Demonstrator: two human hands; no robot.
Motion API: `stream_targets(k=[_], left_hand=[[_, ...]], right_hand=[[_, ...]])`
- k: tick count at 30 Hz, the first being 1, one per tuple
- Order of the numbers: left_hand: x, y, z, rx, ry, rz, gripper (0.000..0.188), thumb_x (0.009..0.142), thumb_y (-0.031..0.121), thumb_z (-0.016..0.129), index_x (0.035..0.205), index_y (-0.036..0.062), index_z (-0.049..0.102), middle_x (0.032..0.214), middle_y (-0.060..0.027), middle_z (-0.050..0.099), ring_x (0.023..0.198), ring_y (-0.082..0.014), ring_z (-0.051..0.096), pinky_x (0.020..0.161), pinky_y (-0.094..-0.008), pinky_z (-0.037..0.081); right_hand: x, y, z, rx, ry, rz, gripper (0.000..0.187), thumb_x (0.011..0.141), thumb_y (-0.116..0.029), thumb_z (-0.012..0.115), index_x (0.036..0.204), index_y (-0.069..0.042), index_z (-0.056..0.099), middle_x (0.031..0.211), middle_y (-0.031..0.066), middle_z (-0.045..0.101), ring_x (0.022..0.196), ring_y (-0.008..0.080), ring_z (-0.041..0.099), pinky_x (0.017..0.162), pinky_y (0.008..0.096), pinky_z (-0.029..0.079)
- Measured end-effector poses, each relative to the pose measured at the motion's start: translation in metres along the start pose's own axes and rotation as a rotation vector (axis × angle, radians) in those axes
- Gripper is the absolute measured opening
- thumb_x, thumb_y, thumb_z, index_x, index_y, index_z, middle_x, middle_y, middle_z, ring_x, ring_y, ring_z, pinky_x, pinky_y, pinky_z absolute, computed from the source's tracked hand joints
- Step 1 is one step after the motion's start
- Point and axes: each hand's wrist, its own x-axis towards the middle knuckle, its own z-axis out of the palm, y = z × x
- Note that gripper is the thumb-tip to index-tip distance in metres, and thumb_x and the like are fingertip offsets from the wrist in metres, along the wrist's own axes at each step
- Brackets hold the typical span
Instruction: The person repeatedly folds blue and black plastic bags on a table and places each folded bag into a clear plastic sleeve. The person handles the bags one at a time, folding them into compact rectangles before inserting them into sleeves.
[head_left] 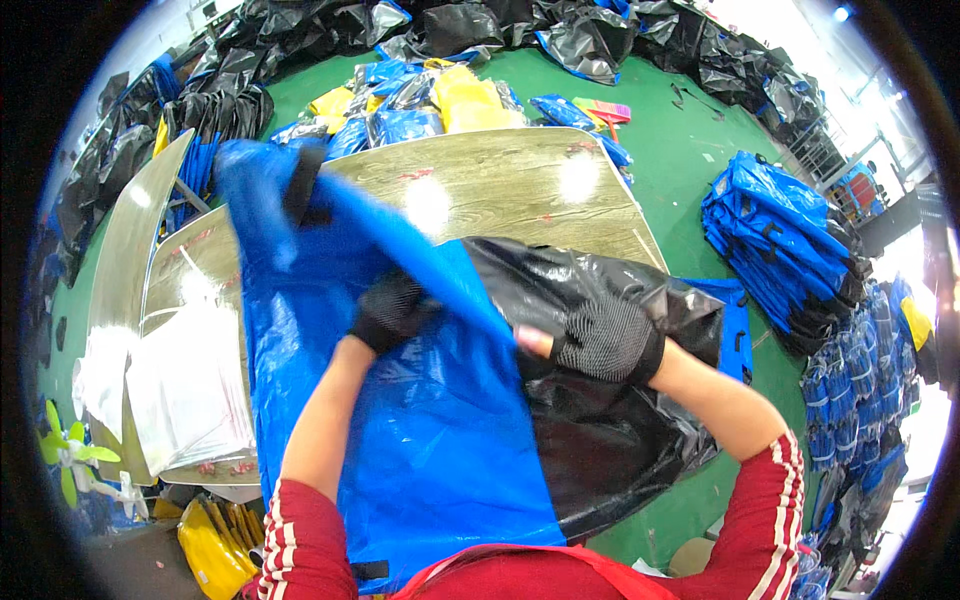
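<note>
A large glossy bag of blue and black plastic sheet point(430, 440) lies spread before me, over the table's near edge. Its blue side is folded up on the left, and that raised blue flap point(340, 220) with a black strap is smeared by motion. My left hand point(392, 308), in a black knit glove, reaches under the flap; its fingertips are hidden. My right hand point(605, 340), in a matching glove with the thumb bare, is closed on the bag's black part, with the thumb pointing left at the blue edge. Its fingers are partly hidden.
Under the bag is a wood-grain table point(500, 185). White sheets point(190, 390) lie at its left. Packed blue and yellow bundles point(410, 105) sit on the green floor beyond. Stacked blue bags point(775, 240) stand at right, yellow pieces point(215, 550) at lower left.
</note>
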Motion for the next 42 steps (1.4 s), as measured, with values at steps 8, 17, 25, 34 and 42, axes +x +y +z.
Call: stream_targets(k=[8, 17, 25, 34, 42], left_hand=[[-0.165, -0.089, -0.157, 0.233, 0.992, -0.697, 0.041, 0.095, 0.027, 0.050, 0.130, 0.0062, 0.053, 0.127, -0.0188, 0.057, 0.115, -0.0311, 0.055, 0.101, -0.0419, 0.040], [-0.079, 0.089, -0.266, 0.643, 0.200, 0.008, 0.055, 0.082, 0.041, 0.061, 0.129, 0.0124, 0.054, 0.137, -0.0121, 0.050, 0.126, -0.0304, 0.045, 0.107, -0.0441, 0.032], [-0.107, -0.016, -0.094, 0.601, -0.134, -0.128, 0.069, 0.085, 0.056, 0.052, 0.138, 0.0117, 0.044, 0.151, -0.0137, 0.032, 0.141, -0.0382, 0.023, 0.115, -0.0562, 0.010], [-0.062, 0.037, -0.084, 0.254, -0.009, -0.143, 0.056, 0.089, 0.040, 0.057, 0.134, 0.0079, 0.049, 0.140, -0.0202, 0.046, 0.129, -0.0379, 0.043, 0.111, -0.0487, 0.026], [-0.032, 0.087, -0.156, 0.400, 0.255, -0.376, 0.034, 0.091, 0.023, 0.058, 0.121, 0.0058, 0.059, 0.124, -0.0158, 0.059, 0.122, -0.0367, 0.050, 0.109, -0.0467, 0.032]], right_hand=[[-0.058, 0.012, 0.070, -0.086, -0.357, 0.068, 0.065, 0.080, -0.021, 0.062, 0.140, -0.038, 0.043, 0.080, 0.0125, 0.058, 0.067, 0.0299, 0.064, 0.056, 0.0419, 0.051], [0.014, -0.003, 0.035, 0.024, -0.132, -0.179, 0.062, 0.075, -0.042, 0.067, 0.134, -0.032, 0.052, 0.127, 0.0152, 0.055, 0.121, 0.0396, 0.047, 0.098, 0.0577, 0.035], [-0.022, 0.026, 0.111, -0.063, 0.065, 0.187, 0.078, 0.074, -0.062, 0.060, 0.139, -0.022, 0.045, 0.147, 0.0132, 0.039, 0.143, 0.0354, 0.022, 0.112, 0.0617, 0.010], [-0.019, 0.069, 0.070, 0.396, 0.069, 0.521, 0.062, 0.085, -0.056, 0.058, 0.131, -0.014, 0.055, 0.124, 0.0188, 0.060, 0.115, 0.0371, 0.055, 0.098, 0.0403, 0.043], [-0.093, 0.125, 0.029, 0.501, -0.165, 0.487, 0.101, 0.068, -0.036, 0.081, 0.150, -0.015, 0.027, 0.136, 0.0179, 0.052, 0.130, 0.0286, 0.046, 0.108, 0.0362, 0.035]])
